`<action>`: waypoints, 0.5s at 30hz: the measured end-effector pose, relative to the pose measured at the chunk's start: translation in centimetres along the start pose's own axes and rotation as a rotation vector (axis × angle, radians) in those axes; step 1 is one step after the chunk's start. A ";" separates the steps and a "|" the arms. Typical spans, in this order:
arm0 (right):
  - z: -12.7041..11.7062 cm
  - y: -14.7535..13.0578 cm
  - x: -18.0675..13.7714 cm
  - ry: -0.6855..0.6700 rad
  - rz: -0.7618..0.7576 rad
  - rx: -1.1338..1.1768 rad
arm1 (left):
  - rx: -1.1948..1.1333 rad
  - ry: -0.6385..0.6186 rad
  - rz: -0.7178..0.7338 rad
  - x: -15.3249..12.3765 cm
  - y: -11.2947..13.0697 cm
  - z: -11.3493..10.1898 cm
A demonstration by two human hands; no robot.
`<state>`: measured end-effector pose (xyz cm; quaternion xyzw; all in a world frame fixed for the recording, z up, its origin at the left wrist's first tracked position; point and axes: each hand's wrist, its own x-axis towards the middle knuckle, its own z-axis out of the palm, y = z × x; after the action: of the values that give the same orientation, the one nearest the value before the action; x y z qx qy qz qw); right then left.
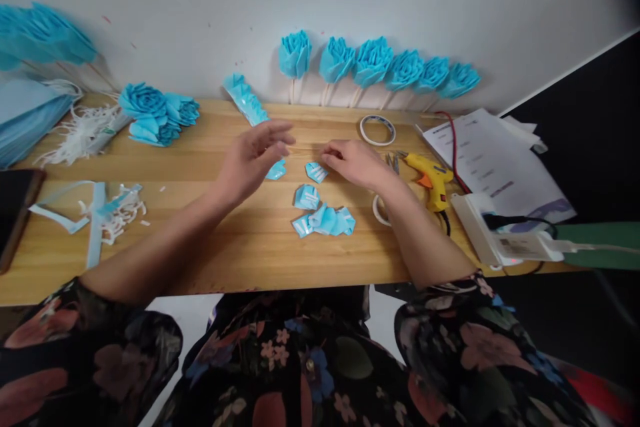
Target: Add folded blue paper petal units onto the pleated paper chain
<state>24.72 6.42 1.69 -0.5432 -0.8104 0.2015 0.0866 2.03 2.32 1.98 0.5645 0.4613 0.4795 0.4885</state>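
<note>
My left hand (253, 157) hovers over the table with its fingers stretched out and holds nothing. Just beneath its fingertips lies a folded blue petal (276, 171), partly covered by the hand. My right hand (356, 161) is curled, thumb and forefinger drawn together at the upper edge of another blue petal (316, 172), which has white strips on it. Closer to me are a cupped blue petal (307, 197) and a small cluster of overlapping petals (330, 220). Behind my left hand rests a long row of nested blue petals (245, 100).
Several blue flowers on sticks (374, 61) lean against the wall. Right: tape roll (377, 119), yellow glue gun (431, 180), papers (495, 160), power strip (477, 233). Left: stemless flowers (155, 113), white cords (93, 133), cut scraps (97, 220), dark phone-like slab (15, 210).
</note>
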 end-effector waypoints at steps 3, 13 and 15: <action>0.4 -0.1 -0.6 0.039 0.012 0.023 | 0.062 -0.110 0.001 -1.3 -0.4 0.5; -0.9 1.3 -2.9 -0.130 -0.116 0.355 | 0.405 -0.372 0.203 -2.0 -1.8 0.8; -1.0 1.2 -2.9 -0.121 -0.130 0.315 | 0.422 -0.440 0.233 -2.0 -2.3 1.0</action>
<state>27.26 4.39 2.31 -0.4563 -0.8060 0.3523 0.1345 2.65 0.43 -0.59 0.7925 0.3660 0.2923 0.3906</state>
